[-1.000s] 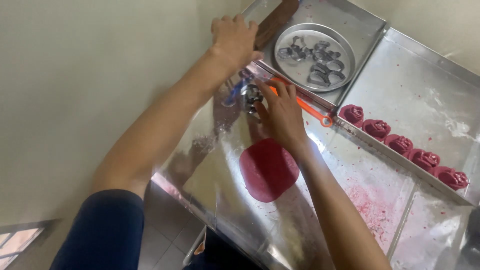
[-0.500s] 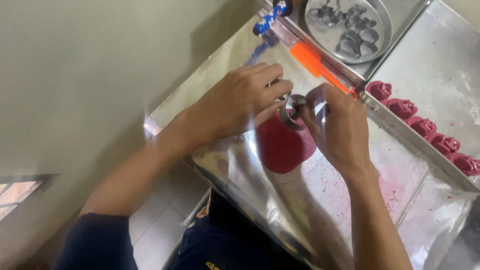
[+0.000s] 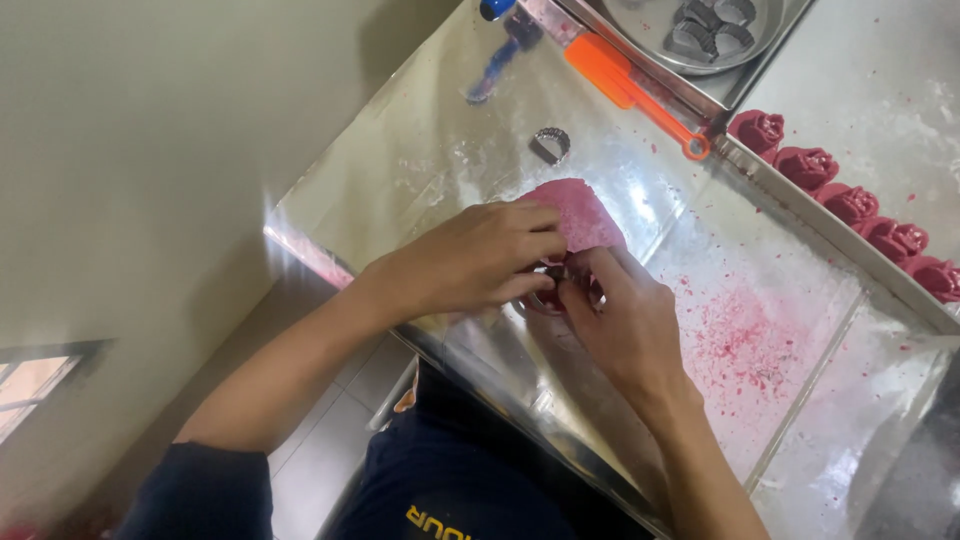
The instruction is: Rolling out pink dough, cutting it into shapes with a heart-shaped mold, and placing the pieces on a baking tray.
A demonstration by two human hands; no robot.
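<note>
**Pink dough under both hands at the bench edge**

Pink dough (image 3: 582,212), rolled into a flat round, lies on the shiny metal bench (image 3: 420,160), near its front edge. Both hands meet over the near side of the round. The left hand (image 3: 470,262) lies palm down with its fingers curled inward, the fingertips resting on the dough's edge and bunched around a small ring-shaped metal cutter (image 3: 556,290) that sits pressed against the dough. The right hand (image 3: 622,325) comes in from the other side, its thumb and forefinger pinched together on the same cutter, the remaining fingers folded loosely under. Most of the cutter is hidden by the fingers, so its exact shape cannot be told.

A second small cutter (image 3: 549,144), with a fluted rim, lies by itself on the bench just beyond the dough. Farther back an orange-handled tool (image 3: 628,86) rests along the edge of a steel tray, and a round metal dish (image 3: 700,45) holds more cutters. To the right, a row of dark pink dough roses (image 3: 838,196) stands along the rim of another tray (image 3: 820,215). Pink crumbs (image 3: 745,345) are scattered over the floured bench surface beside the right hand.
</note>
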